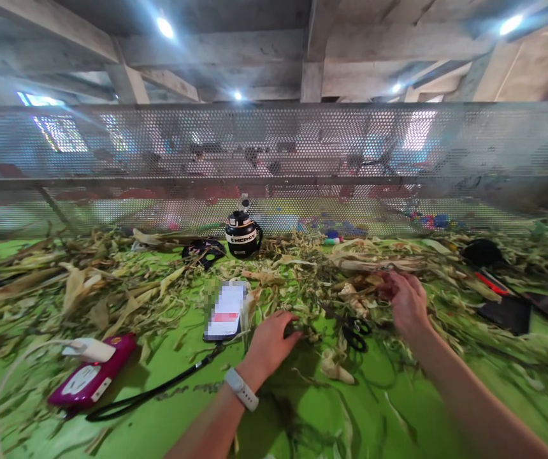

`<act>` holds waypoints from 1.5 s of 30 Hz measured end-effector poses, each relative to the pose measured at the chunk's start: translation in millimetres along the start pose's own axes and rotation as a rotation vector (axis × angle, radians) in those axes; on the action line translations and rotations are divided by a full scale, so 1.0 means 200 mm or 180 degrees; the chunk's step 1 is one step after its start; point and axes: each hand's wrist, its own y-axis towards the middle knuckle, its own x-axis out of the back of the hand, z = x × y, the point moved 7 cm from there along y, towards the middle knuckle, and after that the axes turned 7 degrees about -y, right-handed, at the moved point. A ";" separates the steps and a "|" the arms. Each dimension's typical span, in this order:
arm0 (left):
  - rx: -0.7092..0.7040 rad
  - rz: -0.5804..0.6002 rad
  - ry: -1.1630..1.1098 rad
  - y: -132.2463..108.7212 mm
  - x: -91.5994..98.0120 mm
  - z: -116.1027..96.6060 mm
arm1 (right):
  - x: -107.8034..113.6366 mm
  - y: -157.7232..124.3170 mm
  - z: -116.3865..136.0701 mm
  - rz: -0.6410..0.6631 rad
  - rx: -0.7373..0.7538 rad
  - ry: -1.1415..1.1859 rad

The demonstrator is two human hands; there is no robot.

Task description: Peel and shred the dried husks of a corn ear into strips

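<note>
R hand (406,303) is reaching fwd, fingers bent, tips against the near side of a dry husk bundle (383,262); can't tell if it's actually grasping any, as the fingertips blur into the leaves. L hand (270,341) sits lower and nearer the body, palm down, fingers part-curled w/ thumb apart – looks released, just over loose husk scraps. White watch (242,389) on that wrist.

Betw. the hands: black-handled scissors (345,324), closer to R hand, lying amid shreds; a pale curled husk piece (336,368) is just below them, on the bare green tabletop.

Just L of L hand, a phone (226,312) w/ lit screen, blurred out in part; black strap (190,370) trails from its lower end twd the L. Further L, a purple power unit (95,373) w/ white plug (93,349) on it and a white cable (1,395) running off.

Beyond L hand, a black bottle (241,237) marked "ENERGY" stands upright, lid up; dark patterned item (204,253) beside it, unclear what. R of R hand – a red-and-black tool (491,284), black pouch (508,312) nearby, and a round black thing (482,253) farther back. Perforated metal panel (274,140) stands beyond both hands, blurred people behind.
</note>
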 end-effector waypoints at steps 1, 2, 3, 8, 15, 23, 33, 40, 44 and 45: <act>-0.0004 -0.0005 -0.0029 0.00 0.00 0.00 | 0.00 0.00 0.01 0.0009 0.0068 0.0089; -0.0012 -0.0003 -0.0057 0.00 0.00 0.00 | 0.00 0.00 0.02 0.0027 0.0128 0.0177; -0.0024 -0.0008 -0.0095 0.00 0.00 0.00 | 0.00 0.00 0.03 0.0050 0.0171 0.0254; -0.0126 -0.0168 -0.0329 0.01 0.02 0.00 | -0.03 0.00 0.03 0.0199 0.0130 0.0353; -0.0218 -0.0270 -0.0248 0.01 0.02 -0.01 | -0.05 -0.03 0.01 0.0291 0.0009 0.0259; -0.0164 -0.0049 -0.0029 0.01 -0.01 0.00 | -0.06 -0.04 -0.02 0.0257 -0.0041 0.0128; -0.0133 0.0062 0.0137 -0.01 -0.02 -0.01 | -0.07 -0.06 -0.04 0.0363 -0.0209 -0.0042; -0.0148 0.0092 0.0167 -0.01 -0.03 -0.01 | -0.09 -0.07 -0.06 0.0476 -0.0203 -0.0174; -0.0313 -0.0070 -0.0037 0.00 0.00 -0.03 | -0.10 -0.08 -0.06 0.0507 -0.0186 -0.0256; -0.0334 -0.0167 -0.0129 0.00 0.01 -0.04 | -0.10 -0.08 -0.05 0.0507 -0.0186 -0.0266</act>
